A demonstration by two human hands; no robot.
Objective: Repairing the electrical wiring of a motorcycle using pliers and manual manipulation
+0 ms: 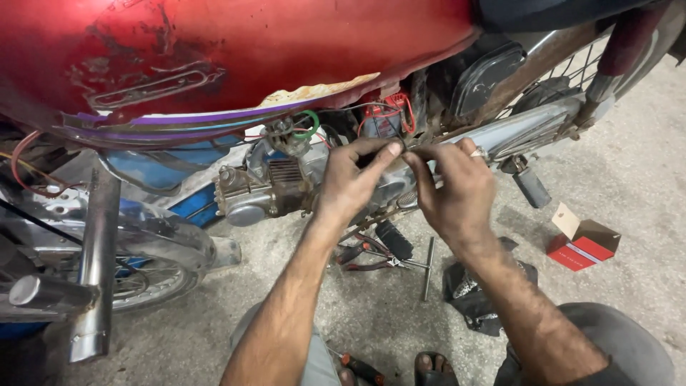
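Note:
A motorcycle with a scratched red fuel tank (236, 50) stands over a concrete floor. Its grey engine (261, 189) sits below the tank, with red, green and black wires (389, 114) bunched behind it. My left hand (354, 179) and my right hand (457, 186) meet beside the engine, fingertips pinching a thin dark piece near the frame; what it is stays unclear. A ring shows on my right hand.
On the floor lie a T-handle wrench (427, 266), pliers with red grips (364, 256), a black rag (471, 293) and an open red and white box (582, 239). The exhaust pipe (96, 243) and front wheel (143, 279) are at left. My sandalled foot (434, 368) is at the bottom.

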